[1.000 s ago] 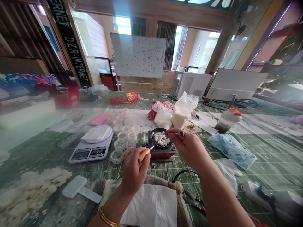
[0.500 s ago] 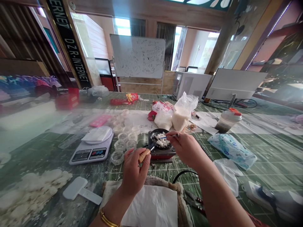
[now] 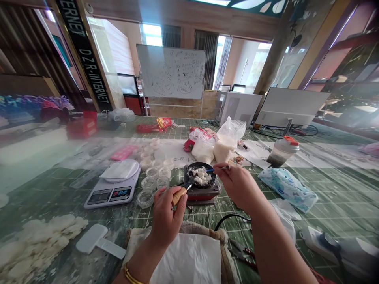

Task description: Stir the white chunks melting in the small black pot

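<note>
My left hand (image 3: 168, 213) is closed around the wooden handle of a small black frying pan (image 3: 191, 185). The pan rests on a small hot plate (image 3: 200, 195) with a dark red side. White lumpy pieces (image 3: 201, 176) lie in the pan. Over the pan's right rim, my right hand (image 3: 233, 183) pinches a thin stick with a blue shaft (image 3: 210, 170), its tip at the right side of the lumps. What the stick's far end is made of is too small to tell.
Left of the pan stand several clear cups (image 3: 149, 182) and a kitchen scale (image 3: 115, 185). Behind are bags of white material (image 3: 225, 144). A tissue pack (image 3: 288, 189) and a lidded container (image 3: 282, 152) sit right. Pliers (image 3: 242, 252), a white scraper (image 3: 99, 240) and white flakes (image 3: 41, 244) lie nearer.
My right hand has drawn the blue stick rightward, from the middle of the lumps to the pan's right side. My left hand keeps its hold on the handle. The view has shifted slightly.
</note>
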Action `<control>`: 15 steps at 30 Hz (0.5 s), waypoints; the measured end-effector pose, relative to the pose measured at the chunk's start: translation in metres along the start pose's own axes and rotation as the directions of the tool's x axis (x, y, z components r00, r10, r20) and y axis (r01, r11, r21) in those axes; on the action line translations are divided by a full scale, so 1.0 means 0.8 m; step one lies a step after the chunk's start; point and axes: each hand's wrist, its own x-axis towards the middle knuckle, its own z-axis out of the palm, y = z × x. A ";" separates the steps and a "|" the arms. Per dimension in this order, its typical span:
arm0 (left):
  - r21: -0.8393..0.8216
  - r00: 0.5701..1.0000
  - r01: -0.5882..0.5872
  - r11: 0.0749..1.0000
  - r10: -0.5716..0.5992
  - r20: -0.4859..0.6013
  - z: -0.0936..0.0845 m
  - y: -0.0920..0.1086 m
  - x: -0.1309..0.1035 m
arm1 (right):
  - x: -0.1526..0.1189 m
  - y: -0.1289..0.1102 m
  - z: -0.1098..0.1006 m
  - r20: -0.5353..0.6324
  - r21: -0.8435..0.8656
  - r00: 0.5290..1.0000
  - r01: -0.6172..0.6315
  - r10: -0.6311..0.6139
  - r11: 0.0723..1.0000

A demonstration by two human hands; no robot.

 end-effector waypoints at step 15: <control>-0.004 1.000 0.015 1.000 -0.015 0.008 -0.001 0.000 -0.001 | 0.007 0.004 0.011 -0.031 0.037 1.000 0.006 -0.005 0.999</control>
